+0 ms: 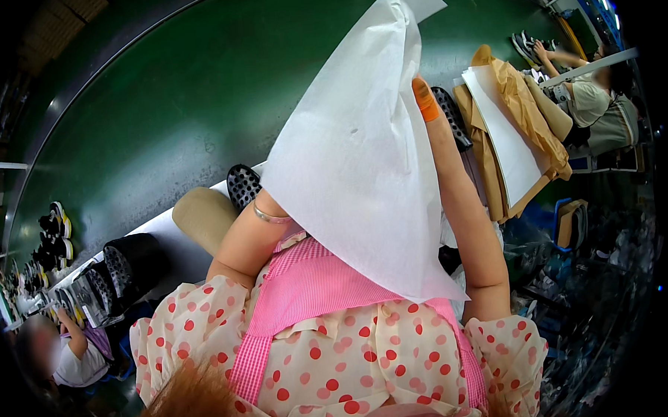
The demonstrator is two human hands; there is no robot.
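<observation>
While the right fingers (427,106) grip a creased, pointed white paper sheet (347,178), I cannot tell whether the left fingers close (it hides them).

It is a shoe workshop, shown by sneakers (60,220) lined up and co-workers (591,99) on either side.

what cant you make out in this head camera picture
All in the head view:
- Left hand: hidden behind the white sheet; its grip cannot be told.
- Right hand: mostly hidden by the sheet; its orange finger covering shows.
- White bench: its middle is hidden by the sheet and the person's body.
- Dark clutter at the lower right: too dim and blurred to identify.
</observation>
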